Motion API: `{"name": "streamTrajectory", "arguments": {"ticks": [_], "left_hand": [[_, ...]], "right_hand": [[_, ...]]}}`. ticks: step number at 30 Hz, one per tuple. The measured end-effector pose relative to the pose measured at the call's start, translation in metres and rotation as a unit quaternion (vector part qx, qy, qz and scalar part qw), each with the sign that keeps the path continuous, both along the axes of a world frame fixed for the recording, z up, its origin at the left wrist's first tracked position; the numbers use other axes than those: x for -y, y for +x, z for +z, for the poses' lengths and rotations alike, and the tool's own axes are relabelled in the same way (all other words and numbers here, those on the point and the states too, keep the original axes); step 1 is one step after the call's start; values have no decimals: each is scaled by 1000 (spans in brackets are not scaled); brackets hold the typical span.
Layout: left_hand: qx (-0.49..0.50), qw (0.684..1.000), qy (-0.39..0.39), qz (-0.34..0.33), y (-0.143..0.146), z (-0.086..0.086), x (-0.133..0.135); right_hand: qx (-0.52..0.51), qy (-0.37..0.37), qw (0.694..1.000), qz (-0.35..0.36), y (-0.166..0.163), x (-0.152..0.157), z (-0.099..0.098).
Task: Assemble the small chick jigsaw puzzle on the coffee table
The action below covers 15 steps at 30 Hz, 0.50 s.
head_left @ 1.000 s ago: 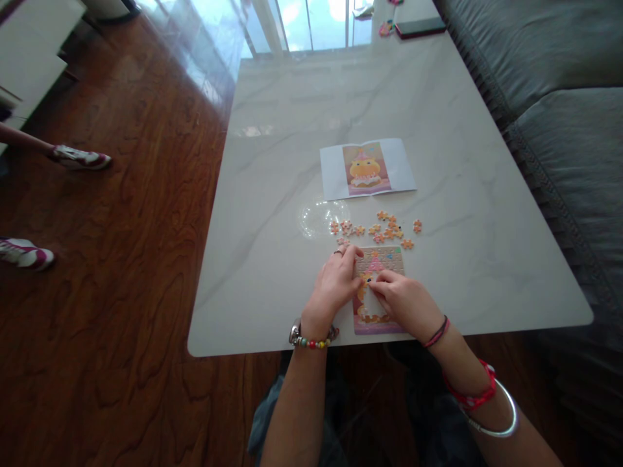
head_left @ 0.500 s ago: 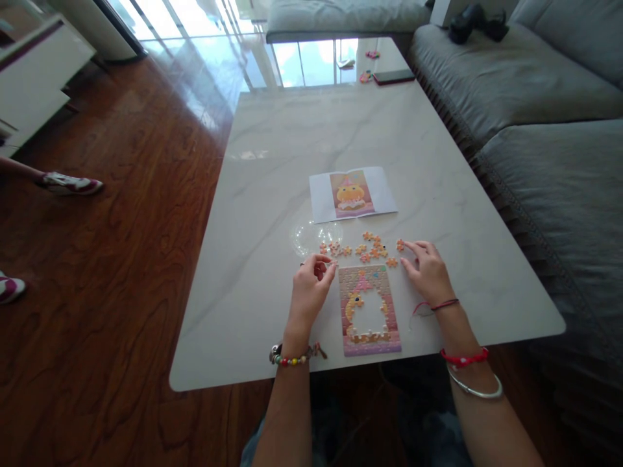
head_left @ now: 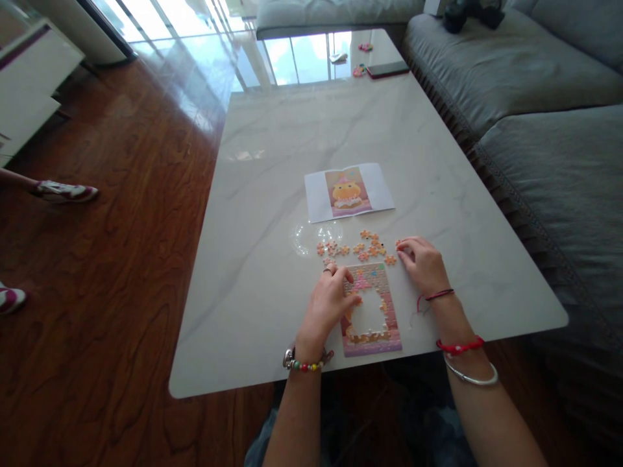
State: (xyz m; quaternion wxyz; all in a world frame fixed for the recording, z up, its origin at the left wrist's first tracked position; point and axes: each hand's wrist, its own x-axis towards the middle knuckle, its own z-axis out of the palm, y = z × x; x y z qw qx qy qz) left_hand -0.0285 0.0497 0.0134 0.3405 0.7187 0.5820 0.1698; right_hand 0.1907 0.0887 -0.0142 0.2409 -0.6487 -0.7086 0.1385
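A partly assembled jigsaw puzzle (head_left: 374,337) with a pink border and an empty middle lies near the table's front edge. My left hand (head_left: 331,299) rests on the puzzle's left side, fingertips pinched together over a small piece on its surface. My right hand (head_left: 422,264) lies to the right of the puzzle's top. Its curled fingers close on the rightmost loose piece (head_left: 399,244). Several orange and pink loose pieces (head_left: 363,247) are scattered in a row just beyond the puzzle. A printed reference picture (head_left: 348,191) of a yellow figure lies farther back.
The white marble table (head_left: 272,194) has a clear plastic bag (head_left: 315,235) left of the loose pieces and a dark phone (head_left: 387,69) at its far end. A grey sofa (head_left: 549,130) runs along the right. Another person's shoes (head_left: 63,191) stand on the wooden floor at left.
My left hand moved from beside the loose pieces onto the puzzle's left side. My right hand drew in slightly and curled its fingers at the rightmost loose piece.
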Motion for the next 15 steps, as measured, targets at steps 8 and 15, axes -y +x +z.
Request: {"name": "streamTrajectory", "arguments": {"ticks": [8, 15], "left_hand": [[56, 994, 19, 96, -8, 1, -10], [25, 978, 83, 191, -23, 0, -14]], "right_hand": [[5, 0, 1000, -19, 0, 0, 1], [4, 7, 1000, -26, 1, 1, 0]]}}
